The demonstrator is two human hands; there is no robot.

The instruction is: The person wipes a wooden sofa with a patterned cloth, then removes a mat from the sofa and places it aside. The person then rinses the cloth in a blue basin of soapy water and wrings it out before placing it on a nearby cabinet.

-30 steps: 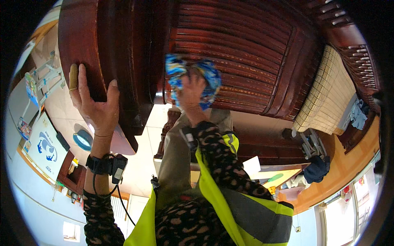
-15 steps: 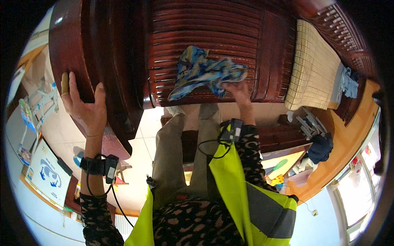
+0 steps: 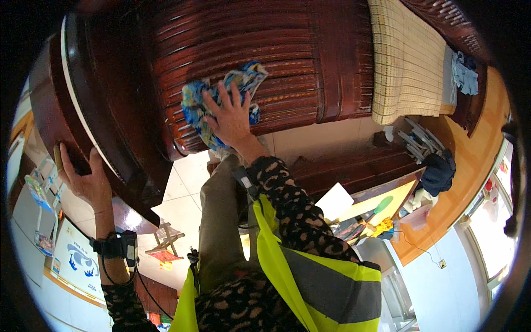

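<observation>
We see the right hand (image 3: 229, 119) laid flat with its fingers spread on a blue patterned cloth (image 3: 221, 99), pressing it against the ribbed seat of a dark red wooden bench (image 3: 287, 61); the cloth lies bunched near the seat's front edge, one corner sticking out toward the upper right past the fingertips. The left hand (image 3: 83, 180) is well apart from it, curled around the bench's curved armrest (image 3: 105, 133), its fingers wrapped over the far side so that we cannot tell how tightly they close. A black band with a small device (image 3: 119, 248) sits on the left wrist. Further along the seat lies a pale woven bamboo mat (image 3: 406, 61), with a grey-blue rag (image 3: 463, 72) just beyond it. By the left edge we see a white poster with blue figures (image 3: 77, 260) low on the wall, and smaller coloured sheets (image 3: 38, 193) above it. On the tiled floor near the armrest stands a small wooden stool (image 3: 166, 238) beside a red-and-yellow packet (image 3: 163, 257). A white sheet (image 3: 334, 202) lies by the lower furniture at right.
</observation>
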